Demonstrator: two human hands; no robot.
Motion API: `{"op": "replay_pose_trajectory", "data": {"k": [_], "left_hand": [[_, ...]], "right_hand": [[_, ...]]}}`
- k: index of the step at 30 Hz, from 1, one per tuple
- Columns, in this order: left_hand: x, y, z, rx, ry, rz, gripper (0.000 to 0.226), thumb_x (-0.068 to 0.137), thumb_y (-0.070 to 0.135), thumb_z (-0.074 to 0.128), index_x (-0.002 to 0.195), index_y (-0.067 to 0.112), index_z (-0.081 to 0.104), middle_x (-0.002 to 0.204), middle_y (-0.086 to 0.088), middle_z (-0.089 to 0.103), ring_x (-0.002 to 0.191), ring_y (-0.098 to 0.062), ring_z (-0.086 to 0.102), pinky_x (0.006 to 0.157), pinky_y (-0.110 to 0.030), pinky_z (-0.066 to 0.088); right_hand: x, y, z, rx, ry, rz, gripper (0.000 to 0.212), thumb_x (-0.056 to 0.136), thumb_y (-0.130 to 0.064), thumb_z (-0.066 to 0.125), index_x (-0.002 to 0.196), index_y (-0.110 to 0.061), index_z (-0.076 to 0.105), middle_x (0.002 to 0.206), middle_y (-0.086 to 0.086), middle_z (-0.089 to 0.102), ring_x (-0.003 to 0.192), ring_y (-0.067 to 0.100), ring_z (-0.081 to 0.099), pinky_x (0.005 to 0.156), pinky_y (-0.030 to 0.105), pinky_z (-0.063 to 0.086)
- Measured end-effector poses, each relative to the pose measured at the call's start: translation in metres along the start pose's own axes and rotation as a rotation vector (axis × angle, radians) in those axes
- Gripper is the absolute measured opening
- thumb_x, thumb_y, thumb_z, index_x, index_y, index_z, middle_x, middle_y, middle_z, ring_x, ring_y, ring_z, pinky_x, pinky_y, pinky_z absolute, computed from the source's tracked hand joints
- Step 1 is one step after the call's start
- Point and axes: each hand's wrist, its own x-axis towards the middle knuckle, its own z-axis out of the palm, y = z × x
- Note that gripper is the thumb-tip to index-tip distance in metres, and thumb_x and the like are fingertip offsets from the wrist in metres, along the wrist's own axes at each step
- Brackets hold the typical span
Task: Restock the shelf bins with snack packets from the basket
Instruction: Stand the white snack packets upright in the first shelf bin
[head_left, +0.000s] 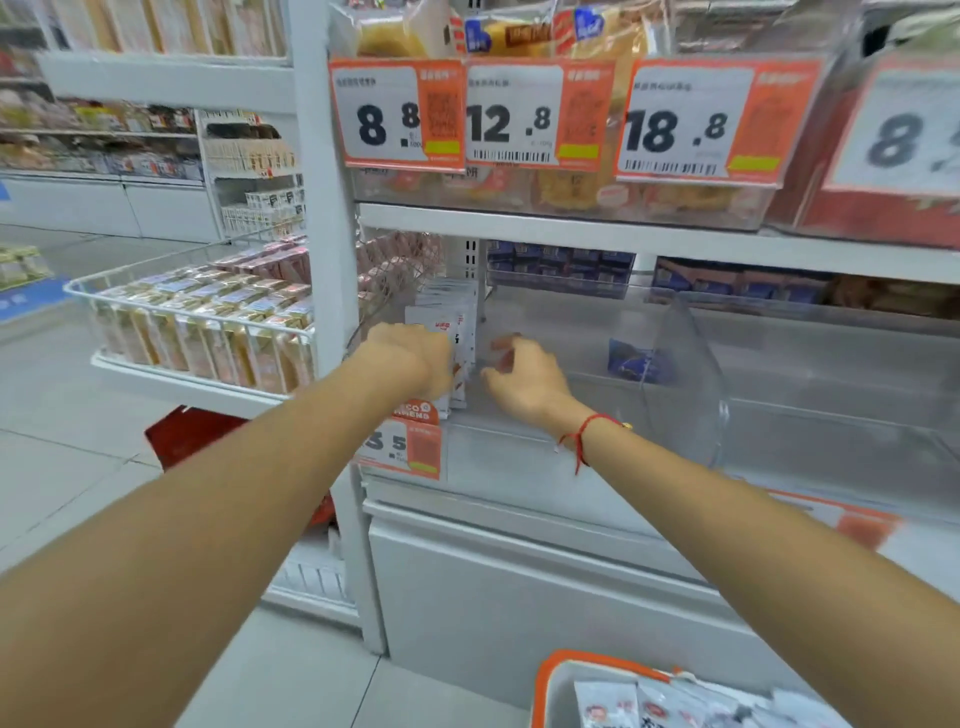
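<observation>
Both hands reach into the clear shelf bin (691, 364), beside a row of white snack packets (452, 322).

An orange price tag (410, 441) hangs below the left hand (410, 358), a curved clear divider (696, 374) stands right of the right hand (524, 379). The left hand's fingers curl onto the upright packets; the right, fingers loosely apart, holds nothing just beside them. The basket (550, 675), with more packets, sits below the right forearm.

1. We count four price tags (402, 115) on the upper shelf rail.
2. We see two hands (410, 358) in the bin.
3. We see one orange-rimmed basket (550, 675).
4. One blue packet (631, 361) lies alone.
</observation>
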Motion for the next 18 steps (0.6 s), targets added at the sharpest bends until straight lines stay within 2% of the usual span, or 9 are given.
{"op": "replay_pose_trajectory", "data": {"k": [2, 4, 7, 10, 14, 18], "left_hand": [[-0.031, 0.012, -0.005, -0.152, 0.162, -0.012, 0.035, 0.096, 0.030, 0.045, 0.127, 0.022, 0.058, 0.126, -0.008, 0.060, 0.115, -0.030, 0.056, 0.088, -0.035, 0.043], [-0.057, 0.025, -0.006, -0.317, 0.333, -0.024, 0.030, 0.094, 0.029, 0.046, 0.118, 0.023, 0.064, 0.118, -0.009, 0.064, 0.110, -0.032, 0.058, 0.086, -0.036, 0.045], [-0.110, 0.055, 0.002, -0.517, 0.387, -0.037, 0.028, 0.094, 0.029, 0.045, 0.112, 0.025, 0.066, 0.111, -0.004, 0.067, 0.105, -0.031, 0.060, 0.079, -0.034, 0.044], [-0.150, 0.084, 0.032, -0.626, 0.270, -0.033, 0.024, 0.092, 0.029, 0.048, 0.107, 0.028, 0.066, 0.111, 0.000, 0.068, 0.106, -0.029, 0.061, 0.082, -0.034, 0.046], [-0.177, 0.120, 0.078, -0.592, -0.015, 0.065, 0.025, 0.091, 0.028, 0.051, 0.111, 0.029, 0.065, 0.122, -0.001, 0.064, 0.115, -0.028, 0.057, 0.092, -0.034, 0.044], [-0.201, 0.160, 0.127, -0.543, -0.203, 0.153, 0.032, 0.094, 0.023, 0.047, 0.122, 0.030, 0.060, 0.132, 0.000, 0.057, 0.122, -0.026, 0.052, 0.096, -0.032, 0.040]], "right_hand": [[-0.031, 0.002, -0.013, -0.005, 0.137, -0.136, 0.026, 0.089, -0.018, 0.057, 0.115, -0.014, 0.059, 0.109, 0.004, 0.061, 0.103, 0.022, 0.056, 0.084, 0.032, 0.044], [-0.064, 0.007, -0.020, 0.002, 0.251, -0.272, 0.019, 0.089, -0.019, 0.058, 0.108, -0.017, 0.062, 0.100, -0.001, 0.059, 0.094, 0.017, 0.053, 0.078, 0.030, 0.043], [-0.131, 0.027, -0.031, -0.017, 0.289, -0.312, 0.014, 0.089, -0.020, 0.058, 0.102, -0.021, 0.063, 0.090, -0.008, 0.055, 0.083, 0.008, 0.046, 0.071, 0.023, 0.038], [-0.190, 0.062, -0.032, -0.030, 0.200, -0.238, 0.010, 0.086, -0.018, 0.061, 0.092, -0.025, 0.066, 0.083, -0.008, 0.059, 0.074, 0.009, 0.051, 0.071, 0.026, 0.042], [-0.258, 0.117, -0.024, -0.049, -0.018, 0.005, 0.016, 0.086, -0.016, 0.058, 0.085, -0.029, 0.067, 0.077, -0.008, 0.065, 0.069, 0.012, 0.058, 0.070, 0.032, 0.050], [-0.310, 0.166, -0.016, -0.105, -0.254, 0.179, 0.017, 0.090, -0.014, 0.055, 0.094, -0.020, 0.070, 0.091, 0.002, 0.068, 0.080, 0.018, 0.060, 0.076, 0.035, 0.051]]}}
